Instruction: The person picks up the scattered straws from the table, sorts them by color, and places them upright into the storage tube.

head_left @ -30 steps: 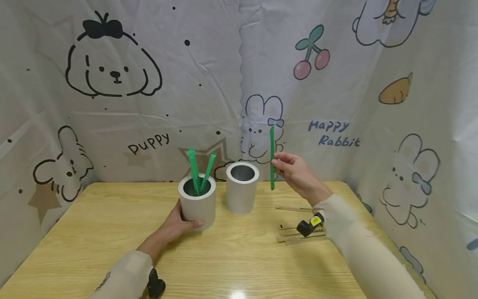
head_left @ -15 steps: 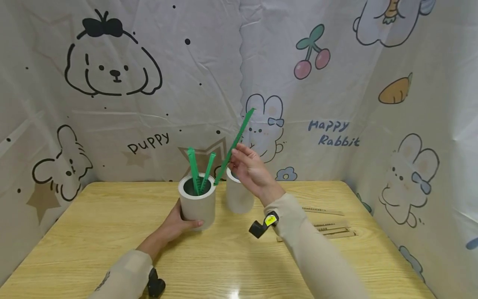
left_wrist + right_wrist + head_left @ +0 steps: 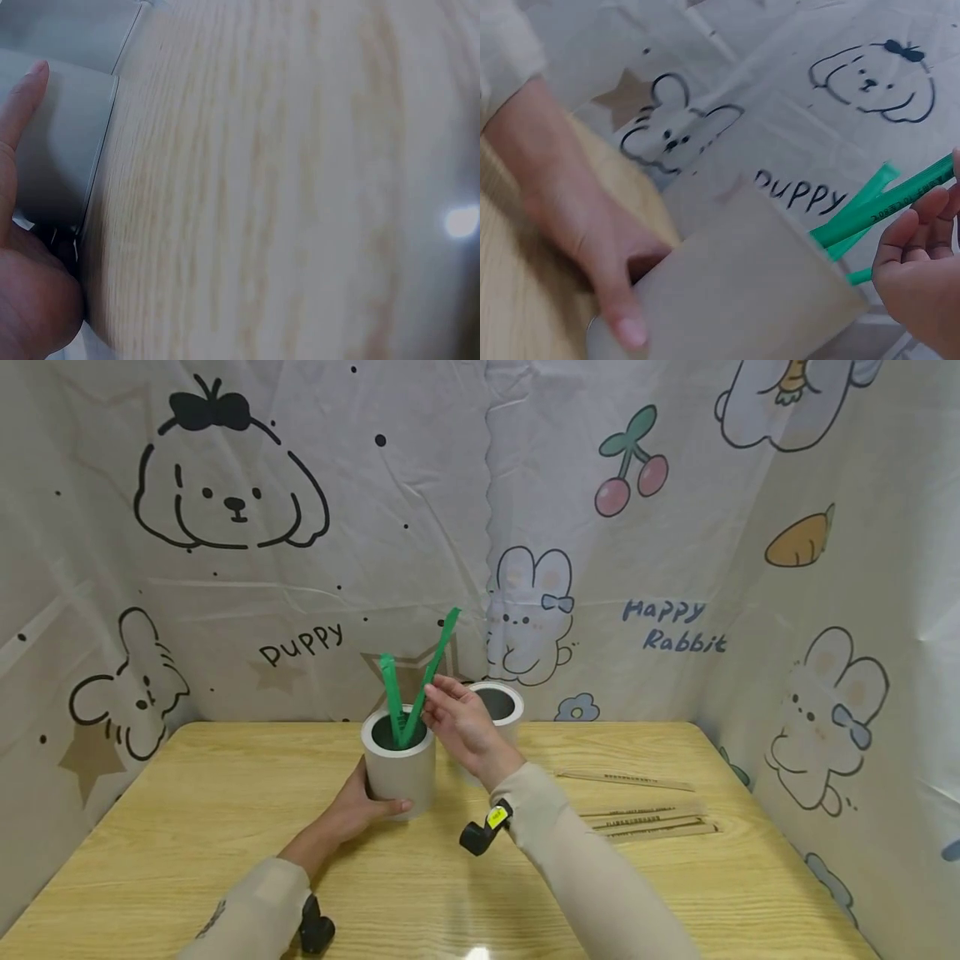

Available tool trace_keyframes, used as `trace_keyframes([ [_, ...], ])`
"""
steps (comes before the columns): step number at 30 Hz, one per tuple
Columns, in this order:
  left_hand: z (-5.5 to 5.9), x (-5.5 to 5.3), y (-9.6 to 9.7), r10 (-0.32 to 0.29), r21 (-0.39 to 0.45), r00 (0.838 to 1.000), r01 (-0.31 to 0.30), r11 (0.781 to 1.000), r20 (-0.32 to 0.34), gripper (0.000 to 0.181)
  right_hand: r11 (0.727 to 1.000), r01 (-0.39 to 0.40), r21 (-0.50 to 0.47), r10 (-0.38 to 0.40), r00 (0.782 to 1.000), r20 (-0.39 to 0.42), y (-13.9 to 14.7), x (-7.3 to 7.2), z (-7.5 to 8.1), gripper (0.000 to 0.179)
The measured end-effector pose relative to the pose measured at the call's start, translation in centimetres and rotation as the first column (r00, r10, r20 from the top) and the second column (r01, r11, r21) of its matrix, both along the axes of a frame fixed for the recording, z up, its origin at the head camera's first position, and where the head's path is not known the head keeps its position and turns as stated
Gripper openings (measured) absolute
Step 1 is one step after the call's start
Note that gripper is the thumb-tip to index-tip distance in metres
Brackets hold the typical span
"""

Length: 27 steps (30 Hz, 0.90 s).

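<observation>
My left hand grips the near white round cup low on its side, thumb across the front. Two green strips of wrapped straw show in its mouth, one leaning left. The other, a green wrapped straw, is pinched by my right hand, its lower end inside the cup's mouth and its top leaning right. In the right wrist view, dark print shows on this straw, and more green pieces stand behind it. The left wrist view shows my thumb against the cup wall.
A second white cup stands behind my right hand, partly hidden by it. Several thin brown paper-wrapped sticks lie on the wooden table at the right. A printed cloth hangs behind the table.
My right hand has carried the green straw leftward from beside the second cup, then lowered it, tilted, into the near cup's mouth. The left hand keeps its grip on the cup.
</observation>
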<state>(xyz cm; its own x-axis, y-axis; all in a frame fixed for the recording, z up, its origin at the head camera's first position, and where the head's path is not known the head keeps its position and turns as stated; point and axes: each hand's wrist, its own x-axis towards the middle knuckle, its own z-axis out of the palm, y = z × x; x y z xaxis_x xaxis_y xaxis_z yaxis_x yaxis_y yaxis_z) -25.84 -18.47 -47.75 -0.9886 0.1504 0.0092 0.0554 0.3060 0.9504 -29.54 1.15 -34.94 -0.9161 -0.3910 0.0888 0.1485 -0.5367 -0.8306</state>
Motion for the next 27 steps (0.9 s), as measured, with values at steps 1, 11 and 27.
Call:
trace_keyframes([
  [1,0.0,0.0,0.0,0.002,0.0,1.0,-0.002,1.0,0.0,0.105,1.0,0.002,0.024,-0.002,1.0,0.008,0.0,0.0,-0.2,0.037],
  [11,0.4,0.0,0.1,-0.005,0.0,1.0,0.005,1.0,-0.006,0.105,0.92,0.037,0.39,0.004,0.995,-0.104,1.4,-0.3,-0.7,0.032],
  [27,0.1,0.1,0.0,0.014,-0.01,1.0,-0.013,1.0,0.025,0.107,0.84,0.047,0.54,0.039,0.988,-0.147,3.4,0.0,-1.7,0.036],
])
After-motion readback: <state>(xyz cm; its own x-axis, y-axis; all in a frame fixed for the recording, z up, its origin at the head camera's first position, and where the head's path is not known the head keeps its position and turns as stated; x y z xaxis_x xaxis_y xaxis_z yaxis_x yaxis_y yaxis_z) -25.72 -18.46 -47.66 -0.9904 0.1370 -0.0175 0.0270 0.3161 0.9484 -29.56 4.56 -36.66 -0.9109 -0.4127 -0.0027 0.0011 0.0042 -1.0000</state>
